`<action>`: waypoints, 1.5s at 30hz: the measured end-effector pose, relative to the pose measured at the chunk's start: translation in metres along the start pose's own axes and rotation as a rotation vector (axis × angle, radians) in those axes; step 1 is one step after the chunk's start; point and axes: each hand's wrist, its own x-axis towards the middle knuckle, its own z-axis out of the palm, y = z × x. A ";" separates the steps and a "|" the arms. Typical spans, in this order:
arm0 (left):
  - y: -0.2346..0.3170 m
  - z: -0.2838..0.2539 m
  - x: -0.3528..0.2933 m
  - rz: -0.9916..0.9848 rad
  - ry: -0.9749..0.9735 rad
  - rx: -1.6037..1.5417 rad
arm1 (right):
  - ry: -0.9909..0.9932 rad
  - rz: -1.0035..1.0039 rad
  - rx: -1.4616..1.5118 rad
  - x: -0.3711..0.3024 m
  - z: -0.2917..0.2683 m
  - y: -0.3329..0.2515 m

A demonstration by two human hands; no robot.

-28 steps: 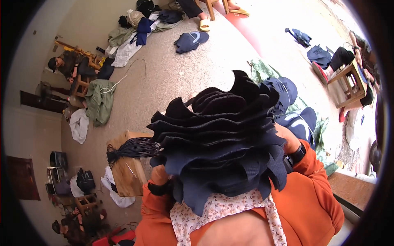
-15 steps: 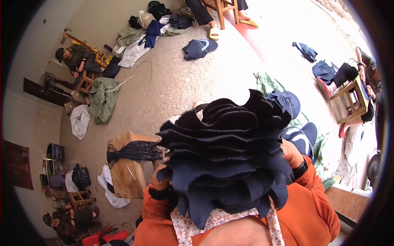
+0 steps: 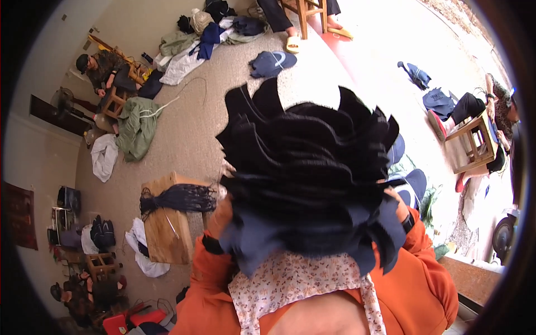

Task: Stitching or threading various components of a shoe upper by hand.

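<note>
Gripping opposite sides of a thick stack of near-black navy fabric pieces [image 3: 307, 167], the person's left hand [image 3: 221, 216] and right hand [image 3: 398, 205] hold it up in front of the chest. The fingers run in behind the cloth; the fingertips are mostly hidden, and how tightly they press I cannot tell. The stack's layers part into uneven waves with scalloped, curling edges. The upper ones stand in curved, pointed flaps, almost black; the lower ones look bluer and droop in loose tongues over a white apron with small brown flowers [image 3: 296, 279]. Some of the cloth is blurred.

Dark bands circle both wrists, at the cuffs of a bright orange top [image 3: 416, 273]. Left of the left hand, a pale wooden block-shaped bench [image 3: 159, 245] carries a tied bunch of thin black cords [image 3: 178, 198] across its far part, the loose ends reaching past its right edge. A slim metal tool [image 3: 171, 223] lies slantwise nearer the bench's middle.

Beyond the right hand, rounded navy bundles with pale ties [image 3: 414, 184] lie on a crumpled green sheet [image 3: 429, 205]. Farther out on the speckled floor [image 3: 184, 125] rests an olive-green cloth sack [image 3: 138, 125].
</note>
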 end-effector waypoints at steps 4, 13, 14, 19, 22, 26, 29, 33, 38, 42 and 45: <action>-0.005 0.018 0.011 -0.029 0.008 -0.045 | -0.136 -0.207 -0.031 0.037 -0.007 -0.010; 0.021 0.049 -0.016 -0.497 0.138 -0.067 | -0.153 0.421 0.975 0.131 -0.003 -0.062; 0.029 0.055 -0.026 -0.658 0.108 -0.097 | -0.157 0.528 0.927 0.129 -0.002 -0.062; 0.028 -0.004 -0.054 -0.790 -0.639 0.277 | -0.614 0.513 0.498 0.157 -0.005 0.022; 0.084 -0.039 -0.011 -0.925 -0.757 0.621 | -0.666 0.595 0.499 0.166 0.001 0.019; 0.114 -0.017 0.037 -0.399 -0.467 0.628 | -0.698 0.586 0.413 0.173 0.017 0.006; 0.072 0.035 0.079 -0.014 -0.638 0.925 | -0.749 0.642 0.332 0.183 0.032 -0.004; -0.018 0.039 0.100 -0.333 -0.898 1.094 | -0.645 0.409 0.276 0.177 0.038 -0.027; -0.045 0.028 0.125 -0.777 -1.004 0.888 | -0.370 0.591 0.799 0.116 -0.015 0.054; -0.074 -0.020 0.125 -0.948 -0.956 0.665 | -0.229 0.466 1.130 0.016 0.003 0.087; -0.081 -0.031 0.120 -1.095 -0.886 0.604 | -0.250 0.413 0.940 0.002 0.024 0.060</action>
